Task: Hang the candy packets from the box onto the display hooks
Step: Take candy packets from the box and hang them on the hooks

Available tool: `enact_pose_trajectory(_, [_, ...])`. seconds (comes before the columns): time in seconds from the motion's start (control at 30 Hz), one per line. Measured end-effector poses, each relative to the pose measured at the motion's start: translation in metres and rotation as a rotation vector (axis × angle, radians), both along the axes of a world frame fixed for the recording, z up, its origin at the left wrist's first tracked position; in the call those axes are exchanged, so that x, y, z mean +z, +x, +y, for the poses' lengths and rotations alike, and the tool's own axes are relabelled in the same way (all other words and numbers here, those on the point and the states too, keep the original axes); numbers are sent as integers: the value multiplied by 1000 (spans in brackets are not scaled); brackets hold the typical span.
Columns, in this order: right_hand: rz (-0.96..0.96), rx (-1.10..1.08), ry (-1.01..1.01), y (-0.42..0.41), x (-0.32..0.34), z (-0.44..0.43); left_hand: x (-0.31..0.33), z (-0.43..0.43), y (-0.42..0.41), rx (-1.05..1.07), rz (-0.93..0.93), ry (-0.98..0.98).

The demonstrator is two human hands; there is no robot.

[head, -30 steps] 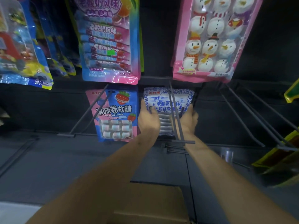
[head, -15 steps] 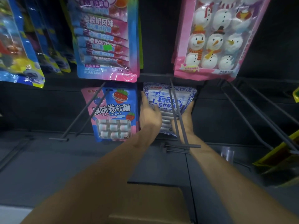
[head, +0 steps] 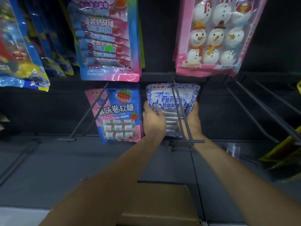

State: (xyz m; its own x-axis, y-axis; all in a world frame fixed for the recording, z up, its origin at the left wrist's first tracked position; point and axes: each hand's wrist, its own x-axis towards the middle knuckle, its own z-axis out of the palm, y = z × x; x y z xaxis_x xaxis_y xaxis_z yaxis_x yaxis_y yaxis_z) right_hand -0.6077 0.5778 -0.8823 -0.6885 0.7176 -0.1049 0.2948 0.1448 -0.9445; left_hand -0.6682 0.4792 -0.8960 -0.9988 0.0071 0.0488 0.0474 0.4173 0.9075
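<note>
head view: the left hand [head: 154,120] and the right hand [head: 193,119] hold the blue-and-white candy packet [head: 169,98] by its two side edges, fingers curled on it. the packet is at the back end of the two-wire display hook [head: 180,121], beside a strawberry packet [head: 117,115]. the cardboard box [head: 159,204] is under the arms.

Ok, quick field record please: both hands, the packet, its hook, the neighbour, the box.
left hand: grips blue-and-white packet by its left edge
right hand: grips its right edge
packet position: far back on two-wire hook
neighbour: strawberry packet, hanging on the hook to the left
cardboard box: below, between the forearms
</note>
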Motion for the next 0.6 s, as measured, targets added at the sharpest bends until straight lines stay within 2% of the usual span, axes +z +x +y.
enact_pose_trajectory(0.1, [-71, 31, 57, -3, -10, 7, 1, -1, 2, 20, -8, -1])
enact_pose_trajectory(0.23, [-53, 19, 109, -5, -16, 8, 4, -5, 8, 12, 4, 4])
enact_pose_trajectory(0.6, [-80, 64, 95, -3, -22, 13, 2, -6, 9, -31, -79, -44])
